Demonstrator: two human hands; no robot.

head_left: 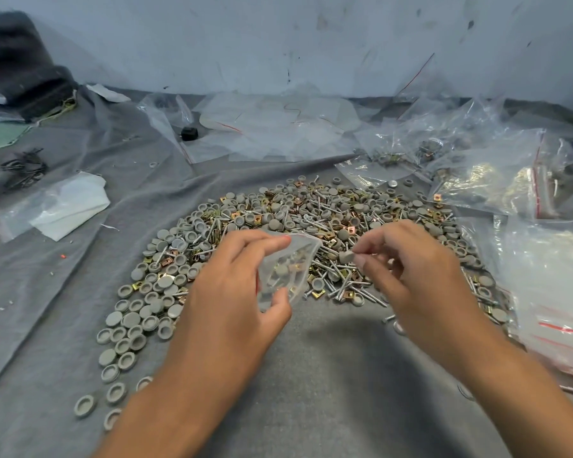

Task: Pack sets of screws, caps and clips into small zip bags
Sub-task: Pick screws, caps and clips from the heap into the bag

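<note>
Left grip [232,292] closed on a small clear zip bag [283,269], thumb under its lower edge, fingertips pinching its upper rim; bag raised just above the near edge of the heap, mouth turned toward the right hand, a few caps and clips visible inside. Right grip [414,269] pinched shut, thumb and forefinger holding a grey cap [345,257] just beside the bag's mouth, apart from it. Below both, a broad heap [311,219] of grey caps, long screws and brass-coloured clips, mixed together, caps trailing off to the near left. All spread over a wrinkled grey cloth [80,292] covering the desk. Filled and empty clear bags [493,173] with red zip strips piled at right and rear. Scuffed pale wall [278,38] behind.
</note>
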